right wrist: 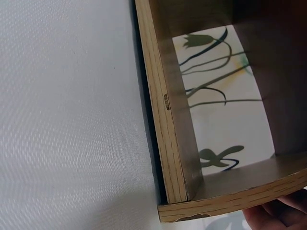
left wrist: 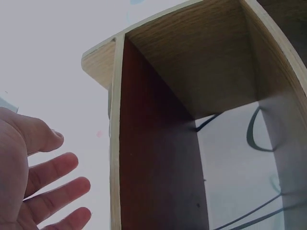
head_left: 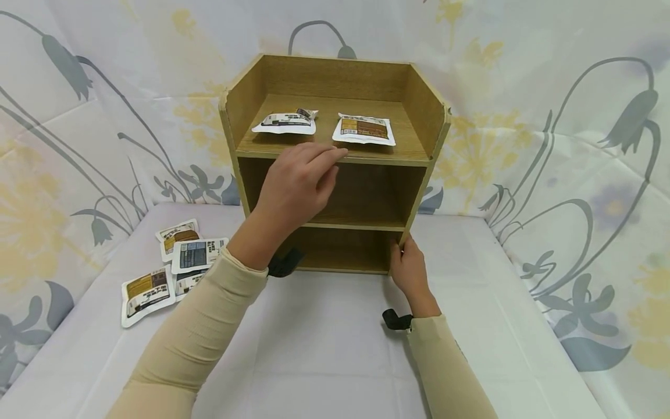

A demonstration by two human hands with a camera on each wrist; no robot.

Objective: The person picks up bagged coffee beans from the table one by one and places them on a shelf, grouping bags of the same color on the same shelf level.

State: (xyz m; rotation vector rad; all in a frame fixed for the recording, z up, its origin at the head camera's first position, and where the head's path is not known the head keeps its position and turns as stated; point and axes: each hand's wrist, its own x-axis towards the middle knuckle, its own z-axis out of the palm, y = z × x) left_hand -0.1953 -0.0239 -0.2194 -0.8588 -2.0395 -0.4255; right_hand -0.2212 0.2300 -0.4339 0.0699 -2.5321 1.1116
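Wooden shelf (head_left: 374, 203), right hand (head_left: 408, 270) gripping its lower right side, left hand (head_left: 299, 183) loose-fingered before its top, two packets (head_left: 364, 130) on top, more packets (head_left: 149, 294) to its left, white table (head_left: 314, 349) underneath, flowered cloth (head_left: 528, 35) behind.

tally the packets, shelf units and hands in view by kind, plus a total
Wooden shelf unit: 1
Packets: 6 visible (2 on the unit's top level, 4 overlapping on the white surface)
Hands: 2 (left hand, right hand)
Total: 9
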